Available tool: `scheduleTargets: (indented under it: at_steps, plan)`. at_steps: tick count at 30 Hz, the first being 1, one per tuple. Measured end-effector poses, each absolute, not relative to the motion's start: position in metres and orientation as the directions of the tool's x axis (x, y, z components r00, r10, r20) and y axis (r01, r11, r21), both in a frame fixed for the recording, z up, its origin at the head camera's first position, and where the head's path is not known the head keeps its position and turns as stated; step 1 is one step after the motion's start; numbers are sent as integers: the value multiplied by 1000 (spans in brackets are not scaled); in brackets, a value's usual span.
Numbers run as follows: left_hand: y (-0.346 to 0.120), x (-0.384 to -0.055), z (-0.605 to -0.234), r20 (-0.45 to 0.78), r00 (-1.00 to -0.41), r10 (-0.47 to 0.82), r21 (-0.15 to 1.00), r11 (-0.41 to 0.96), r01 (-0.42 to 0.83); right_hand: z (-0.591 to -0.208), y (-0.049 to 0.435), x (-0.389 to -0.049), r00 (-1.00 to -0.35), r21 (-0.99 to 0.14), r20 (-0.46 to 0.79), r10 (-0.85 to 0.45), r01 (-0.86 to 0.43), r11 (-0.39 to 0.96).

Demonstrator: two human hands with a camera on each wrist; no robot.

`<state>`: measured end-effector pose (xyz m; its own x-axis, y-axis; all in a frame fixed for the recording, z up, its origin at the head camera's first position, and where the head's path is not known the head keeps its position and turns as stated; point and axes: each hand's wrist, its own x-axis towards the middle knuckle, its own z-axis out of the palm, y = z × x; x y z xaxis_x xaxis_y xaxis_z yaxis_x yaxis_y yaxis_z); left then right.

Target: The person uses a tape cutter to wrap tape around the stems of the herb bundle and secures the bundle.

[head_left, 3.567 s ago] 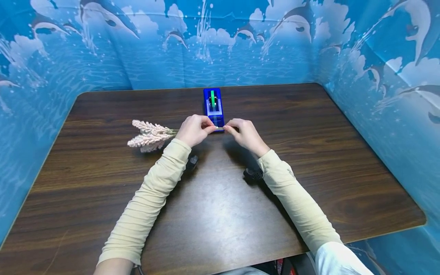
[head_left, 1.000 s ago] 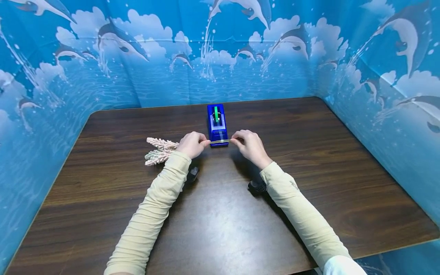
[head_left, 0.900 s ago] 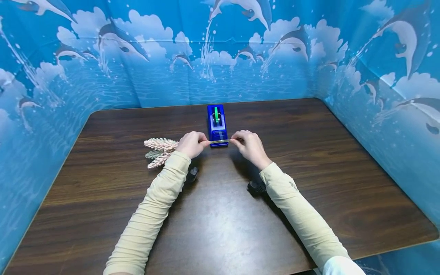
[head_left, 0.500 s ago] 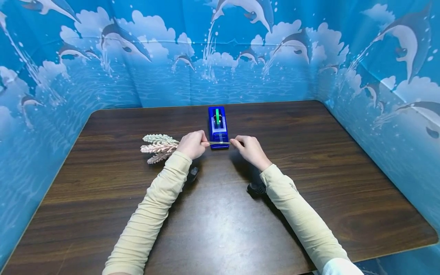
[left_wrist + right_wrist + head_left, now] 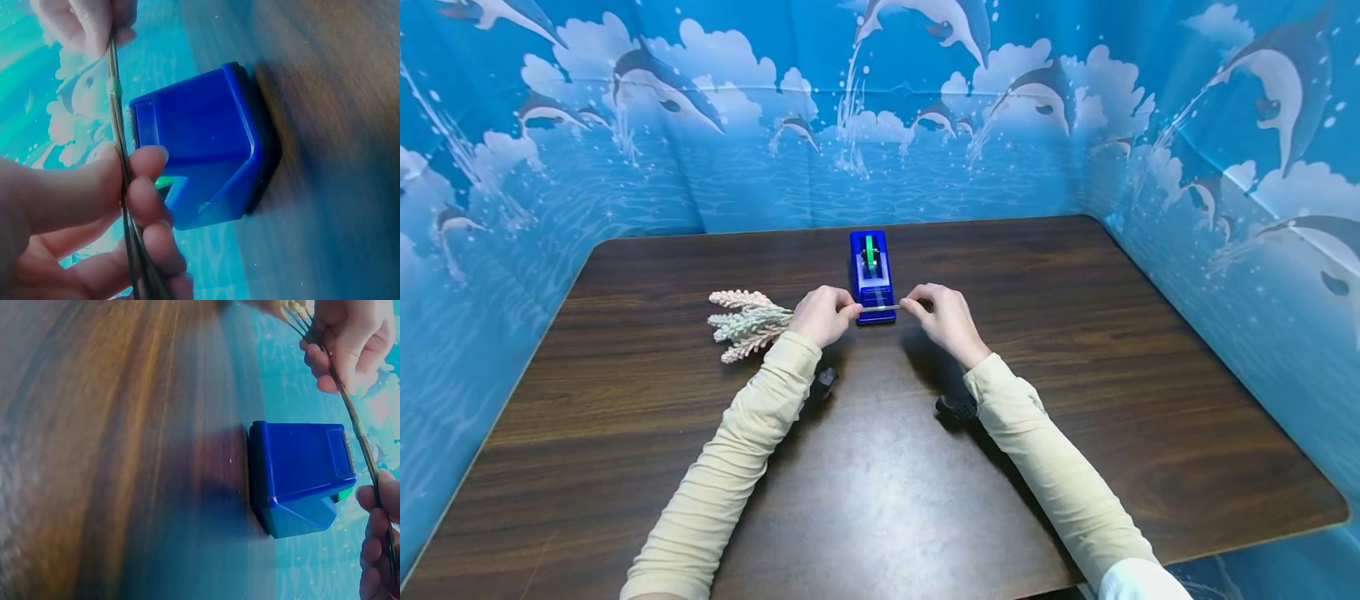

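A small bunch of flower sprigs [image 5: 748,322], with pale pink and greenish heads, points left above the table. My left hand [image 5: 822,316] pinches its thin stems [image 5: 115,112] between thumb and fingers, just below the heads. Farther along, my right hand [image 5: 942,315] holds the lower ends of the same stems. Between the hands a short stretch of stem shows, with a shiny clear band [image 5: 113,86] around it that looks like tape. Directly behind this stretch stands a blue tape dispenser [image 5: 872,271], its green roll core on top and serrated cutting edge [image 5: 349,450] facing the stems.
Both hands work over a dark wood-grain table [image 5: 1075,375]. A black device [image 5: 957,407] shows under the right wrist, another black device [image 5: 824,382] under the left. A blue dolphin-print curtain [image 5: 737,167] hangs behind the table and along its right side.
The flower heads have turned about the stem line, so greenish ones now show between the pink. Both hands stay at the dispenser's front, farther apart than 3.6 seconds ago. The head view has shifted slightly.
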<state>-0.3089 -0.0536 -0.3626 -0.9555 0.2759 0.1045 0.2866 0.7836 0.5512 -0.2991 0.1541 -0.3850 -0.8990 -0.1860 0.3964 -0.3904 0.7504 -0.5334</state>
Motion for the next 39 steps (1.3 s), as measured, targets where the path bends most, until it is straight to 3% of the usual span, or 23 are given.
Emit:
scheduleTargets:
  at_steps: [8, 13, 23, 27, 32, 39]
  plan:
    - [-53, -311, -365, 165, -953, 254, 533, 790, 303, -384, 152, -299, -889, -537, 413, -197, -413, 736]
    - [-51, -310, -366, 140, -957, 255, 477, 829, 291, -384, 152, -300, -893, -547, 394, -215, -416, 726]
    - [-51, -310, -367, 178, -927, 329, 455, 808, 374, -387, 150, -300, -923, -516, 255, -289, -383, 766]
    - [-50, -311, -366, 191, -918, 349, 506, 766, 396, -389, 149, -302, -916, -493, 296, -270, -388, 778]
    - [-48, -312, -369, 202, -902, 380, 491, 758, 430, -388, 148, -300, -903, -511, 346, -254, -408, 757]
    - [-46, -312, -372, 209, -922, 326, 507, 770, 387, -388, 147, -298, -882, -517, 400, -249, -442, 733]
